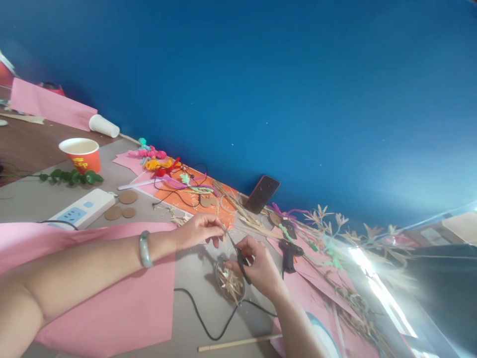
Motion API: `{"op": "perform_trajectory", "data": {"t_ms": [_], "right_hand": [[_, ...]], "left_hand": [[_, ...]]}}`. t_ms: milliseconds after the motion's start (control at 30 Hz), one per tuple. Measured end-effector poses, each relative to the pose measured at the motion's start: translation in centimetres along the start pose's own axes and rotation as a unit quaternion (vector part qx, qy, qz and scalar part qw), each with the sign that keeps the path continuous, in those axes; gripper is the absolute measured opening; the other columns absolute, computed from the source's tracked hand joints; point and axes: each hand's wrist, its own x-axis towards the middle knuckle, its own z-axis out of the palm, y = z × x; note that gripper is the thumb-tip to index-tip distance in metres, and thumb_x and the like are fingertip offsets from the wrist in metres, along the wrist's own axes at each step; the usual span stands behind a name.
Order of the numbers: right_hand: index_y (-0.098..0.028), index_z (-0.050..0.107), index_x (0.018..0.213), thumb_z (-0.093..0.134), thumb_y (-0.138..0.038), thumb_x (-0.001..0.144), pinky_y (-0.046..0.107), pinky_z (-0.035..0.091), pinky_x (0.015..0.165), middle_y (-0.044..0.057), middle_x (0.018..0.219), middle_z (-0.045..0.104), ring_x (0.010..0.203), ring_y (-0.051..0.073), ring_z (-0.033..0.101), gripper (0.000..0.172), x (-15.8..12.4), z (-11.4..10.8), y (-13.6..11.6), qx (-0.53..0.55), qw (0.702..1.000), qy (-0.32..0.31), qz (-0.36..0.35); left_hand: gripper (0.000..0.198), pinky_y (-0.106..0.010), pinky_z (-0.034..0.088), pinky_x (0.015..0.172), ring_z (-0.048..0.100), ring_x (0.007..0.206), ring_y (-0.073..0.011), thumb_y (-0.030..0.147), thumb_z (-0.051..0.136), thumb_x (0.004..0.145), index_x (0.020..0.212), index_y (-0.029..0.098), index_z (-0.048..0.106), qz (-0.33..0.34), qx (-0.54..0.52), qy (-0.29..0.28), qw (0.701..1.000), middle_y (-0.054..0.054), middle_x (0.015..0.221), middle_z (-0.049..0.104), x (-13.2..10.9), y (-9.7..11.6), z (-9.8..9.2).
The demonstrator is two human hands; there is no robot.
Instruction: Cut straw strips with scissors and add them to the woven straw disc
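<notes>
My right hand (257, 261) is wrapped round the handles of a pair of scissors (237, 253), whose blades point up and to the left. Close to the blade tips, my left hand (201, 230) is pinched, and what its fingers hold is too small to make out. Below the hands stands a small clear bowl (230, 286) with pale, pointed straw-like pieces in it. A greenish bangle (145, 248) is on my left wrist.
Pink paper (141, 298) lies under my left arm. A white power strip (84, 209), an orange paper cup (80, 153) and a green leafy sprig (72, 176) are at left. A phone (262, 194) leans against the blue wall. A black glue gun (289, 254) lies right. A black cable (201, 318) crosses the table.
</notes>
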Motion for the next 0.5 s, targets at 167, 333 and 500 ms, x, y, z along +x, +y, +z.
{"op": "perform_trajectory", "data": {"t_ms": [167, 333, 500], "right_hand": [[-0.021, 0.057, 0.079, 0.073, -0.038, 0.062, 0.027, 0.036, 0.059, -0.004, 0.056, 0.052, 0.063, 0.016, 0.046, 0.028, 0.04, 0.20, 0.29, 0.025, 1.000, 0.007, 0.003], [-0.021, 0.059, 0.076, 0.074, -0.040, 0.061, 0.027, 0.036, 0.059, -0.004, 0.054, 0.052, 0.061, 0.016, 0.045, 0.029, 0.05, 0.26, 0.41, 0.024, 0.999, 0.021, -0.001], [-0.021, 0.056, 0.074, 0.074, -0.044, 0.062, 0.027, 0.035, 0.059, -0.004, 0.053, 0.050, 0.059, 0.014, 0.042, 0.031, 0.15, 0.32, 0.45, 0.037, 0.999, 0.015, 0.007]], "left_hand": [[0.018, -0.020, 0.035, 0.050, 0.060, 0.058, -0.0105, 0.031, 0.057, 0.078, 0.075, 0.014, 0.060, -0.008, 0.012, 0.002, 1.000, -0.002, 0.066, 0.064, -0.14, 0.24, 0.08], [0.018, -0.020, 0.035, 0.050, 0.059, 0.058, -0.0104, 0.031, 0.058, 0.078, 0.074, 0.014, 0.060, -0.005, 0.008, 0.002, 1.000, -0.002, 0.066, 0.063, -0.08, 0.12, 0.08], [0.020, -0.020, 0.035, 0.050, 0.059, 0.058, -0.0103, 0.032, 0.058, 0.078, 0.073, 0.014, 0.060, -0.004, 0.009, 0.000, 1.000, -0.002, 0.065, 0.063, -0.11, 0.12, 0.12]]}}
